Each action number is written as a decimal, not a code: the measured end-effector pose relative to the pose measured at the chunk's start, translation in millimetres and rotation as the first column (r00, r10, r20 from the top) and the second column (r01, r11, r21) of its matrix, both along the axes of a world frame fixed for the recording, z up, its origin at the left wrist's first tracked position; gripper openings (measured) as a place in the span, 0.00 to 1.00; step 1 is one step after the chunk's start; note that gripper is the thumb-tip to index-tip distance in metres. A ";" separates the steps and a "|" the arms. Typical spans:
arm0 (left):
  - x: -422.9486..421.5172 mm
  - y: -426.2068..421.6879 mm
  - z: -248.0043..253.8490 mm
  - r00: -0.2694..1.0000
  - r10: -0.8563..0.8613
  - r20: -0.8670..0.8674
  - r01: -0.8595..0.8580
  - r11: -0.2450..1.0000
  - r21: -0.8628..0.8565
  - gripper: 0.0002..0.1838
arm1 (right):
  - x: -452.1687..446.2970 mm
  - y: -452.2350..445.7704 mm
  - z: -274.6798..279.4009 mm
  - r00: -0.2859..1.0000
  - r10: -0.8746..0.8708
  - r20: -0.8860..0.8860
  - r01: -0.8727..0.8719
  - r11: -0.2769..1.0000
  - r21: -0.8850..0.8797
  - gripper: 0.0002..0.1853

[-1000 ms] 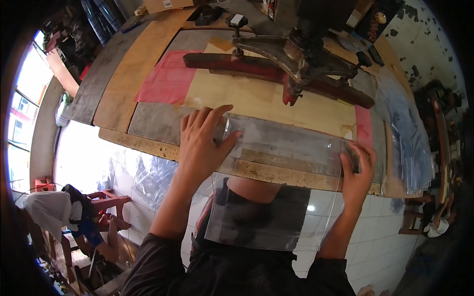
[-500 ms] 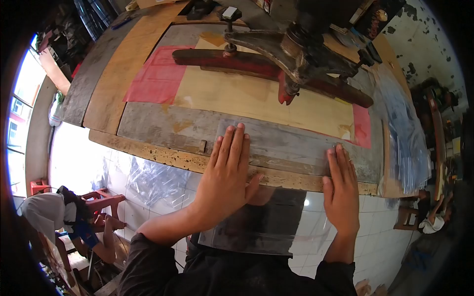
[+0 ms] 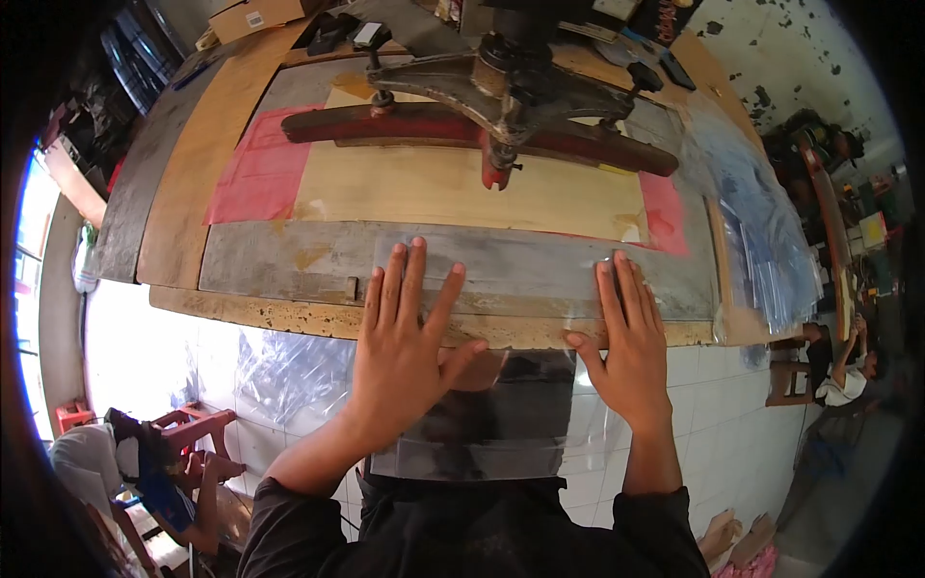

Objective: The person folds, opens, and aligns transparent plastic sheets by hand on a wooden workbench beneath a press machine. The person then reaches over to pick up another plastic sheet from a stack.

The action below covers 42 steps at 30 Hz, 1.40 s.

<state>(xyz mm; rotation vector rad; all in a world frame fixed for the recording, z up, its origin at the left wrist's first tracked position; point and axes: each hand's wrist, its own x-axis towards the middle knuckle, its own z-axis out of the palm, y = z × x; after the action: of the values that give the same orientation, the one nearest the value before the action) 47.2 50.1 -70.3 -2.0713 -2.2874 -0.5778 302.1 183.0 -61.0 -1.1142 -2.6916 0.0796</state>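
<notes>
A clear plastic sheet (image 3: 501, 424) lies over the table's front edge and hangs down toward my body. My left hand (image 3: 400, 337) rests flat on its upper part, with the index finger and thumb spread away from the others. Near the sheet's right side, my right hand (image 3: 628, 352) also lies flat, thumb stretched inward. Fingertips of both hands reach onto the grey metal plate (image 3: 260, 255), below a pale yellow sheet (image 3: 405, 193). Above that yellow sheet sits a press with a long red-brown bar (image 3: 405, 130).
Pink strips (image 3: 255, 173) flank the yellow sheet. Stacked clear plastic sheets (image 3: 766, 250) lie at the table's right. A small metal stop (image 3: 352, 288) stands on the plate's front. Other people sit at lower left (image 3: 92, 462) and far right (image 3: 843, 385).
The view has shifted, so the press and table appear farther left. My left index finger has spread from the others, and my right thumb has moved out from its fingers.
</notes>
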 end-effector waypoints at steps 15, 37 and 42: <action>5.4 11.1 -1.0 0.989 -0.099 -0.112 0.097 0.995 -0.022 0.40 | -51.0 -13.8 2.6 0.974 0.227 0.009 -0.226 0.973 -0.036 0.40; -4.4 11.7 9.0 0.999 -0.039 -0.016 0.037 0.992 -0.117 0.38 | 5.6 12.5 6.6 0.996 0.091 0.009 -0.088 0.984 -0.156 0.40; -5.3 11.2 9.3 0.999 -0.046 -0.011 0.044 0.991 -0.125 0.38 | 11.4 20.5 4.9 0.993 0.100 -0.067 -0.109 0.982 -0.151 0.42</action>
<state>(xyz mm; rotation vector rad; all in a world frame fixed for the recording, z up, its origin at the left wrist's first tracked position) 41.9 61.3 -61.0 -2.1782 -2.3320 -0.4301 313.5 203.5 -56.1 -0.9934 -2.7280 0.3395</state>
